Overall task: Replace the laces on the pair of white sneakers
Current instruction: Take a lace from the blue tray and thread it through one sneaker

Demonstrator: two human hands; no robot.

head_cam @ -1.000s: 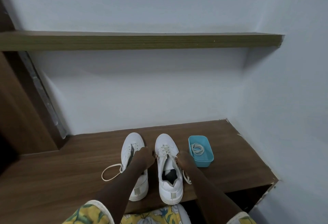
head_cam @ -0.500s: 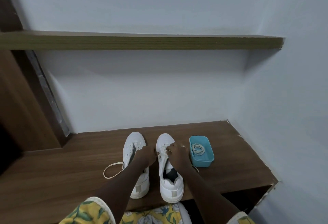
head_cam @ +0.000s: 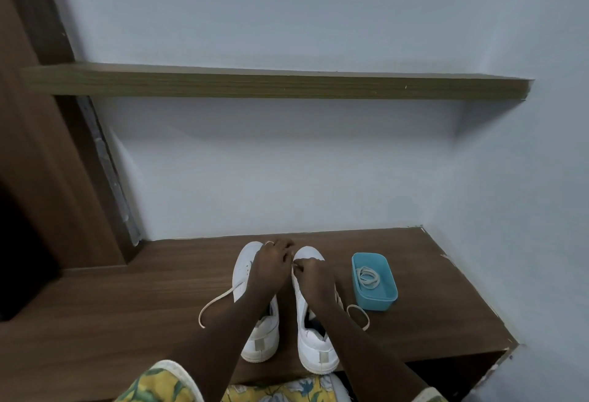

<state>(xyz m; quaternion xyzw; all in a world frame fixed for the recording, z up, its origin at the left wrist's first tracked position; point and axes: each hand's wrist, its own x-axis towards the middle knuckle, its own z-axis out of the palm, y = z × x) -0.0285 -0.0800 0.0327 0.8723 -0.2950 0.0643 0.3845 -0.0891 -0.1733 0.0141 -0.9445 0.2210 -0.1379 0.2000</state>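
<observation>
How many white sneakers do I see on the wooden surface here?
2. The left sneaker stands partly under the left hand. The right sneaker stands beside it, partly under the right hand, near the blue box. No other is in view.

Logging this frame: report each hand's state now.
Left hand: fingers curled at toe of right sneaker; grip hidden, cannot tell.
Right hand: pinching its lace there.

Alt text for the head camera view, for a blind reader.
The left hand and right hand work the lace on the right sneaker of a white pair on a wooden ledge; a blue tub of coiled laces sits beside it.
</observation>
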